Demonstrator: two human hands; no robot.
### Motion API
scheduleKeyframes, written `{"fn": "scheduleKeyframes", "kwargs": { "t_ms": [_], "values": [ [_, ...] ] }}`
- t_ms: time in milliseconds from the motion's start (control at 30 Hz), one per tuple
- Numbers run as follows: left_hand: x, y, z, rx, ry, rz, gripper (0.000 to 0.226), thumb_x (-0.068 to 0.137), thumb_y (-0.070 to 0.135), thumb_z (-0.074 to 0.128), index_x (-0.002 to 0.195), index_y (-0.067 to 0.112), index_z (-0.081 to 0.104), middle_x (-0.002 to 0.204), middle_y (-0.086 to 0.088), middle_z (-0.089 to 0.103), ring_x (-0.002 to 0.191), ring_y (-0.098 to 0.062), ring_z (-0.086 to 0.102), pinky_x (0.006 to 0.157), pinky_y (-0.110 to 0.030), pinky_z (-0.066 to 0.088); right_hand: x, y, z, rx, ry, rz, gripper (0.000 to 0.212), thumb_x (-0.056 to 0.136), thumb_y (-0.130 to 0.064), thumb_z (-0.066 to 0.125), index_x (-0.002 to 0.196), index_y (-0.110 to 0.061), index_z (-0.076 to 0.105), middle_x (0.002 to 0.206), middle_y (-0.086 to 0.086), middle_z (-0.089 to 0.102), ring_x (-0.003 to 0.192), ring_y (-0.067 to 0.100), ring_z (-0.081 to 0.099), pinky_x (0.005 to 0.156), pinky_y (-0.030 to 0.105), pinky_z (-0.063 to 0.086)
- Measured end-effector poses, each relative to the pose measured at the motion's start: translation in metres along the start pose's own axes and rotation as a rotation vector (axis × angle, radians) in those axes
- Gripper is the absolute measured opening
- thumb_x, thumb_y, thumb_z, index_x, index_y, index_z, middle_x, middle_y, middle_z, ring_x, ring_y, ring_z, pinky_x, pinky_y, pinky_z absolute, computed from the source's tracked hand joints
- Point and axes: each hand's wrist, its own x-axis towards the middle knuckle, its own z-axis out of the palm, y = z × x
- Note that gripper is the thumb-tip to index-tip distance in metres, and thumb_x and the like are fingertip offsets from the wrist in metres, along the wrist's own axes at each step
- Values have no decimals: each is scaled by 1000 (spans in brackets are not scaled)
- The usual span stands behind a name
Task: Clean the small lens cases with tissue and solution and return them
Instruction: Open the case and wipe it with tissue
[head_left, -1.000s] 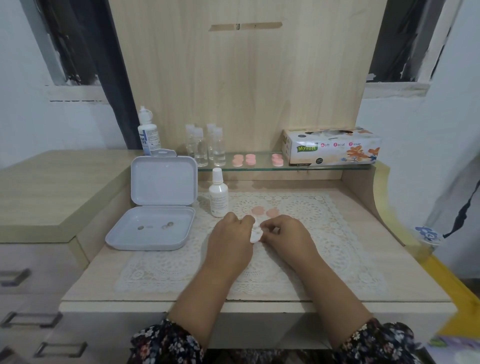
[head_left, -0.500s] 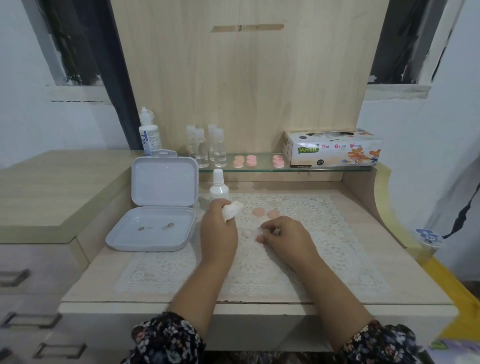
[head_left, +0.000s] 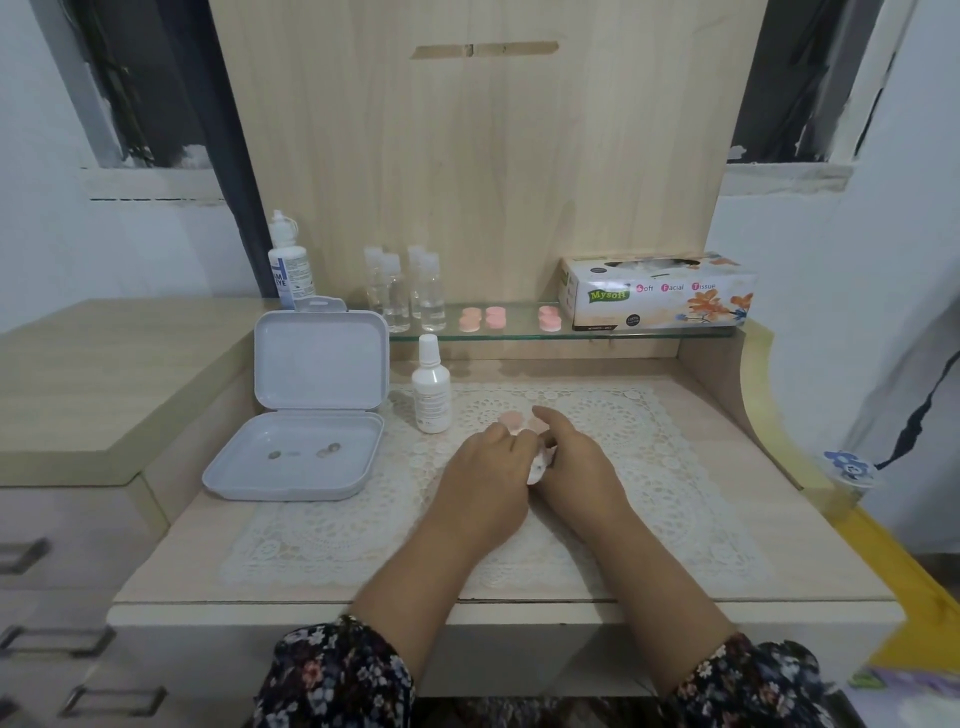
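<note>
We are in the wiping step, by our reading: both hands meet over the white lace mat (head_left: 597, 499) on the pale wooden counter (head_left: 727, 571), with a small wad of white tissue (head_left: 537, 466) caught between them. Our left hand (head_left: 480, 480) has its fingers curled down toward the wad, and our right hand (head_left: 576, 467) curls in from the other side, its forefinger stretched forward. The tissue shows only as a sliver in the gap, so we cannot tell which hand's grip truly has it, nor whether a lens case is wrapped inside. Just beyond the fingertips, two small pink round lens cases (head_left: 511, 419) lie on the mat, partly hidden by our fingers. Three more sets of pink round cases (head_left: 483, 318) sit on the glass shelf (head_left: 519, 335) behind, between the clear little bottles (head_left: 410, 291) and the flowered tissue box (head_left: 657, 291). The small white dropper bottle of solution (head_left: 431, 387) stands upright just left of the work, and the open grey plastic box (head_left: 306, 410) lies further left.

The next move, we judge, calls for rubbing the piece clean without crushing it, then setting it back with the others, most likely on the shelf.
</note>
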Motion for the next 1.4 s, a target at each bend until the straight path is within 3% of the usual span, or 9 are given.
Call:
{"fn": "scheduleKeyframes", "kwargs": {
  "t_ms": [167, 600, 700, 800, 867, 1033, 1167, 1267, 1400],
  "values": [
    [3, -1, -3, -97, -153, -118, 31, 85, 4, 48, 114, 14, 53, 103, -6, 52, 87, -26, 48, 67, -29, 30, -1, -1, -1, 21, 0, -3, 61, 86, -21, 59, 141, -31, 35, 97, -8, 64, 86, 11, 61, 78, 32, 50],
    [16, -5, 11, -379, -203, -366, 17, 88, 9, 46, 101, 21, 46, 103, -1, 55, 93, -19, 52, 80, -39, 48, 1, 0, 0, 96, 4, 48, 71, 81, -25, 65, 144, -30, 31, 102, -10, 64, 93, 9, 61, 83, 33, 50],
    [20, -4, 9, -629, -85, -537, 14, 90, 10, 48, 94, 22, 45, 94, 3, 56, 83, -13, 53, 69, -25, 46, 3, 0, 0, 77, -9, 50, 75, 81, -29, 71, 144, -27, 31, 98, -12, 64, 92, 9, 60, 81, 31, 48],
    [17, -8, 3, -677, 230, -683, 22, 90, 3, 51, 103, 21, 53, 98, 6, 59, 88, -11, 55, 71, -17, 42, 5, 0, 1, 83, -14, 85, 84, 75, -30, 80, 144, -27, 32, 95, -13, 63, 92, 8, 59, 78, 28, 45],
    [12, -10, 3, -525, 271, -602, 29, 86, 2, 56, 109, 20, 59, 102, 4, 61, 92, -12, 55, 75, -23, 43, 5, 1, 2, 88, -13, 89, 84, 75, -31, 80, 144, -27, 32, 95, -13, 63, 92, 7, 59, 77, 27, 45],
    [7, -1, 5, -226, -16, -316, 22, 83, 10, 56, 104, 14, 64, 91, -7, 57, 81, -23, 54, 67, -35, 45, 3, 2, 1, 69, 0, 74, 72, 82, -28, 68, 144, -26, 32, 112, -8, 63, 99, 11, 59, 79, 27, 43],
    [9, 4, 2, 22, -71, -183, 16, 76, 11, 61, 90, 10, 68, 78, -10, 57, 66, -26, 52, 57, -28, 32, 3, 3, 1, 29, 7, 61, 60, 90, -30, 59, 144, -26, 32, 113, -7, 62, 97, 11, 58, 79, 26, 41],
    [12, 11, -3, 164, -74, -59, 20, 48, 10, 79, 64, 14, 66, 54, -1, 53, 46, -17, 47, 49, -21, 25, 2, 3, 1, -1, 5, 49, 61, 90, -22, 58, 144, -26, 32, 109, -9, 59, 96, 11, 56, 77, 26, 41],
    [22, 18, 4, 282, -159, 41, 28, 41, 13, 82, 66, 14, 69, 52, 3, 56, 56, -15, 55, 49, -23, 38, -2, 1, -2, 66, -5, 58, 53, 92, -27, 45, 144, -27, 33, 118, -3, 64, 107, 14, 58, 88, 32, 45]
  ]
}}
